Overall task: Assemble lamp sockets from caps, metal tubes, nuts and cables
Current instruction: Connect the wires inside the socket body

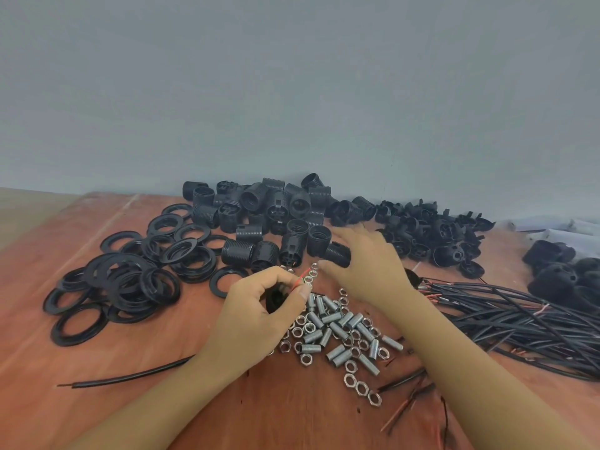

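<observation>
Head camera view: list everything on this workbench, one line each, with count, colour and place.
Threaded socket bodies: a pile, too many to count, black, back centre by the wall.
Flat rings: a large heap, black, left.
Caps: a pile, black, back right.
Rounded housings: several, black, far right edge.
Cables: a thick bundle, black with red and bare ends, right.
Loose cable: one, black, front left.
Metal tubes: many, silver, centre.
Nuts: many, silver, scattered among and in front of the tubes.
Table: one, reddish-brown wood.
Wall: grey, behind.
Left hand: closed on a black part and a red wire.
Right hand: open, over the nuts.
</observation>
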Motion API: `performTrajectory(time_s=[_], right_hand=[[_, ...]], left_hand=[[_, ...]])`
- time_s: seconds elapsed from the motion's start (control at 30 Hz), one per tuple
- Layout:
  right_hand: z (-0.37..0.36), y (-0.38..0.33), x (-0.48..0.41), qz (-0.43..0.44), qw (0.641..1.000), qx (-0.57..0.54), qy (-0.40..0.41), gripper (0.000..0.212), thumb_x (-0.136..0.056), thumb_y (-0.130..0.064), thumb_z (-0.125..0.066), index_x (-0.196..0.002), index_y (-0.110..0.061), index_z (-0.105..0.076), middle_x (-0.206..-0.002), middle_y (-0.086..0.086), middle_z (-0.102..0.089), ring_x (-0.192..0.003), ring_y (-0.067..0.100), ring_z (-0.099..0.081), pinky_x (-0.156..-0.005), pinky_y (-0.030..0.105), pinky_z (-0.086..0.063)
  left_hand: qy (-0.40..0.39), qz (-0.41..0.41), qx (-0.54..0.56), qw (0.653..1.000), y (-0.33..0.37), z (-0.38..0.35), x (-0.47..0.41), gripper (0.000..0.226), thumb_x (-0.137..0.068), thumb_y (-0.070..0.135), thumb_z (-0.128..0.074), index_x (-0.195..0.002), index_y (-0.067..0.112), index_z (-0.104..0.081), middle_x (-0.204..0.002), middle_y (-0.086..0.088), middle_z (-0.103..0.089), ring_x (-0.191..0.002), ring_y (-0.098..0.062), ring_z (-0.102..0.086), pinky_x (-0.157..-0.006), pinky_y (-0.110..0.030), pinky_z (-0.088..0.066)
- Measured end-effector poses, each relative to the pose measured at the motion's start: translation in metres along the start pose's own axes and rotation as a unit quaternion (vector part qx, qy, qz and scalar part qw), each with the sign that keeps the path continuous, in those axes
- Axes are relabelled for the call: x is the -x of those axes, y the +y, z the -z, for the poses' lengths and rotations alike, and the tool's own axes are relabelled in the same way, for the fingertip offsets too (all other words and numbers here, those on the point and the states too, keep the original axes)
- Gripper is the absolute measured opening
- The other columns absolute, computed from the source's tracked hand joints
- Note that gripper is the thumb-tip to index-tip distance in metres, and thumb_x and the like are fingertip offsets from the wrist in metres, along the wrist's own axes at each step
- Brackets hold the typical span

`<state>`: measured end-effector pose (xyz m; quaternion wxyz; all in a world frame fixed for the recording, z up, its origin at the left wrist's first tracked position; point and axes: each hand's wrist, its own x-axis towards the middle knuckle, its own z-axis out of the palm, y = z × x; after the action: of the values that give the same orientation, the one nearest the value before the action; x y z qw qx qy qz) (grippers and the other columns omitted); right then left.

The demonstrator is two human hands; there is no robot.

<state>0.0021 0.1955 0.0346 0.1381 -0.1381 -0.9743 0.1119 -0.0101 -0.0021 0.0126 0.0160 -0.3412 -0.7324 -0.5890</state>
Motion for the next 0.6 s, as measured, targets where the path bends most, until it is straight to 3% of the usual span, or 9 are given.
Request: performTrajectory(time_s=[0.07, 0.13, 0.23, 0.3, 0.37, 0.43, 0.5, 0.6], right_hand=[[-0.006, 0.000, -0.002, 0.001, 1.000, 0.023, -0.018, 0.061, -0.090, -0.046, -0.063, -0.144, -0.030, -0.041, -0.137, 0.000, -0.057, -0.126, 0.026, -0.049, -0.105, 0.044, -0.041], [-0.005, 0.003, 0.000, -0.003, 1.000, -0.004, 0.019, 0.061, -0.091, -0.039, -0.065, -0.144, -0.026, -0.039, -0.132, 0.000, -0.061, -0.120, 0.024, -0.055, -0.101, 0.042, -0.044], [0.009, 0.007, 0.012, -0.058, 0.965, -0.227, 0.121, 0.053, -0.088, -0.032, -0.069, -0.136, -0.030, -0.047, -0.115, -0.008, -0.065, -0.096, 0.006, -0.064, -0.079, 0.021, -0.051], [0.021, 0.005, 0.021, -0.122, 0.887, -0.426, 0.131, 0.034, -0.089, -0.028, -0.068, -0.121, -0.032, -0.060, -0.104, -0.005, -0.067, -0.082, 0.003, -0.065, -0.063, 0.009, -0.050], [0.027, -0.002, 0.030, -0.178, 0.750, -0.635, 0.059, 0.016, -0.093, -0.019, -0.064, -0.108, -0.023, -0.069, -0.101, 0.006, -0.072, -0.083, 0.015, -0.071, -0.065, 0.019, -0.058], [0.028, -0.007, 0.039, -0.214, 0.617, -0.757, -0.013, 0.018, -0.088, -0.020, -0.066, -0.103, -0.011, -0.069, -0.095, 0.013, -0.075, -0.081, 0.022, -0.074, -0.070, 0.031, -0.062], [0.027, -0.010, 0.046, -0.230, 0.540, -0.808, -0.059, 0.037, -0.077, -0.026, -0.071, -0.106, -0.005, -0.066, -0.095, 0.018, -0.075, -0.083, 0.026, -0.074, -0.065, 0.031, -0.062], [0.025, -0.012, 0.053, -0.252, 0.471, -0.840, -0.092, 0.047, -0.073, -0.033, -0.075, -0.107, -0.002, -0.064, -0.091, 0.019, -0.073, -0.082, 0.027, -0.074, -0.055, 0.025, -0.059]], left_hand=[[0.002, 0.005, -0.004, 1.000, -0.001, 0.001, 0.000, 0.014, -0.088, 0.017, -0.069, -0.077, 0.025, -0.069, -0.062, 0.015, -0.057, -0.054, 0.000, -0.049, -0.055, -0.009, -0.037], [0.008, 0.016, 0.001, 1.000, -0.003, 0.002, 0.001, 0.013, -0.087, 0.016, -0.071, -0.078, 0.026, -0.071, -0.063, 0.015, -0.060, -0.053, 0.001, -0.053, -0.055, -0.010, -0.040], [0.012, 0.024, 0.015, 1.000, -0.007, 0.004, 0.001, 0.014, -0.086, 0.018, -0.071, -0.079, 0.030, -0.072, -0.064, 0.012, -0.063, -0.051, -0.002, -0.057, -0.051, -0.017, -0.047], [0.019, 0.023, 0.020, 0.999, -0.008, 0.004, 0.000, 0.013, -0.088, 0.020, -0.070, -0.080, 0.031, -0.071, -0.063, 0.010, -0.062, -0.050, -0.006, -0.057, -0.049, -0.021, -0.050], [0.029, 0.008, 0.013, 0.999, -0.007, 0.003, 0.000, 0.010, -0.089, 0.024, -0.070, -0.081, 0.031, -0.070, -0.061, 0.008, -0.060, -0.050, -0.007, -0.055, -0.049, -0.021, -0.048], [0.044, -0.015, 0.001, 0.999, -0.006, 0.002, 0.000, 0.008, -0.087, 0.027, -0.066, -0.080, 0.029, -0.068, -0.058, 0.003, -0.056, -0.051, -0.012, -0.050, -0.051, -0.022, -0.044], [0.056, -0.025, 0.000, 0.998, -0.004, 0.001, 0.000, 0.007, -0.086, 0.027, -0.065, -0.079, 0.028, -0.067, -0.058, -0.002, -0.054, -0.054, -0.020, -0.049, -0.053, -0.025, -0.041], [0.059, -0.034, 0.001, 0.998, -0.003, 0.000, 0.001, 0.012, -0.087, 0.026, -0.065, -0.075, 0.026, -0.065, -0.058, -0.002, -0.054, -0.055, -0.020, -0.049, -0.052, -0.023, -0.040]])
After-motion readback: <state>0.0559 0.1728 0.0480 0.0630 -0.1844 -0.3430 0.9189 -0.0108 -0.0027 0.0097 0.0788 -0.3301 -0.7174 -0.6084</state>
